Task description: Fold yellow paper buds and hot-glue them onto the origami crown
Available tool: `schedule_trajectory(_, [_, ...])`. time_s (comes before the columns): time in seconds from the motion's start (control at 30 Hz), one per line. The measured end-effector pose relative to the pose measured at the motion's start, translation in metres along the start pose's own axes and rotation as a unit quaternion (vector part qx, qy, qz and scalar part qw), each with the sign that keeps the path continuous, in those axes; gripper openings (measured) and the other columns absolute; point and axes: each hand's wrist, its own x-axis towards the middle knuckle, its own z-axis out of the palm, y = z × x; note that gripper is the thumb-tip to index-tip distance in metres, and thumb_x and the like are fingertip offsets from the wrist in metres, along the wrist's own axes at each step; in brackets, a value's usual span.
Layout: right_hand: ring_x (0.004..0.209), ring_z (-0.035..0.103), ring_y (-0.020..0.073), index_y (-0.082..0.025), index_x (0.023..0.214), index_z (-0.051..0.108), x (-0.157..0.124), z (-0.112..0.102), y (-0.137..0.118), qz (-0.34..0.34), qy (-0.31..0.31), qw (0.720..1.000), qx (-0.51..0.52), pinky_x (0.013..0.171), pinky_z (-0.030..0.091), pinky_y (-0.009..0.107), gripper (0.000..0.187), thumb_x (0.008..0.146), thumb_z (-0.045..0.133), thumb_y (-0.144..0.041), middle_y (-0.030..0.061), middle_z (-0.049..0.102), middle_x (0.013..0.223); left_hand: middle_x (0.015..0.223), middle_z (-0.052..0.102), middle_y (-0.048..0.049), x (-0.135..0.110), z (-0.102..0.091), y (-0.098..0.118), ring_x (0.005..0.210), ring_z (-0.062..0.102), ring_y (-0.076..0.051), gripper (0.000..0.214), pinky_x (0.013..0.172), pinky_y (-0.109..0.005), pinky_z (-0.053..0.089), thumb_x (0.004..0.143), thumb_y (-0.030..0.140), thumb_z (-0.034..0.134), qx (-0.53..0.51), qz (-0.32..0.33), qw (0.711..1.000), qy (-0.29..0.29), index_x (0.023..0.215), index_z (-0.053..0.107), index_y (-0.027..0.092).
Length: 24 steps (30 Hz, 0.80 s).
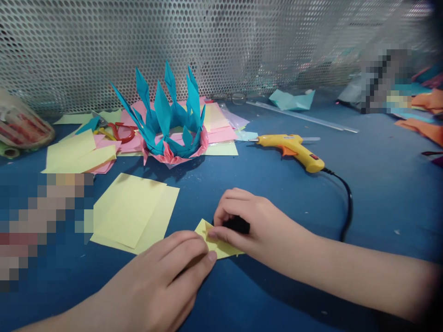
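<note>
A small piece of folded yellow paper lies on the blue table between my two hands. My left hand presses its left end, thumb and fingers closed on the paper. From the right, my right hand pinches the upper part of the sheet, thumb against curled fingers. Both hands hide much of the fold. Just left of them, a few square yellow sheets overlap on the table.
Behind stands a blue folded-paper crown with a pink base, on coloured sheets. Red-handled scissors lie beside it. A yellow glue gun trails a black cord at right. Further back are clear glue sticks and metal mesh.
</note>
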Motion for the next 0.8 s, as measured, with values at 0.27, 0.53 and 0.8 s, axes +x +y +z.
schedule_trajectory(0.27, [0.073,0.052,0.013,-0.016,0.071,0.059,0.001,-0.003,0.002,0.004,-0.014,1.0,0.017,0.064,0.041,0.023,0.016,0.084,0.069,-0.017,0.0001,0.058,0.073,0.107,0.076,-0.0019,-0.011,0.0,-0.004,0.104,0.068,-0.015,0.038,0.101,-0.025,0.049,0.094,0.005,0.037,0.039,0.039,0.998,0.024,0.11,0.07,0.016])
schedule_trajectory(0.53, [0.074,0.056,0.013,-0.017,0.074,0.065,0.005,-0.01,0.006,-0.01,-0.051,0.998,0.048,0.067,0.044,0.023,0.01,0.081,0.07,-0.013,0.0001,0.063,0.075,0.101,0.076,-0.0057,-0.001,-0.001,-0.001,0.1,0.068,-0.015,0.034,0.098,-0.025,0.051,0.094,0.005,0.038,0.001,0.007,1.0,0.007,0.104,0.07,0.015])
schedule_trajectory(0.8, [0.073,0.053,0.0126,-0.016,0.078,0.062,0.001,-0.008,-0.001,-0.004,-0.031,0.999,0.025,0.068,0.043,0.024,0.006,0.082,0.064,-0.011,0.0002,0.06,0.074,0.113,0.075,-0.0024,-0.01,-0.001,-0.004,0.106,0.068,-0.017,0.035,0.1,-0.027,0.05,0.096,0.007,0.039,0.05,0.032,0.998,0.023,0.109,0.07,0.016])
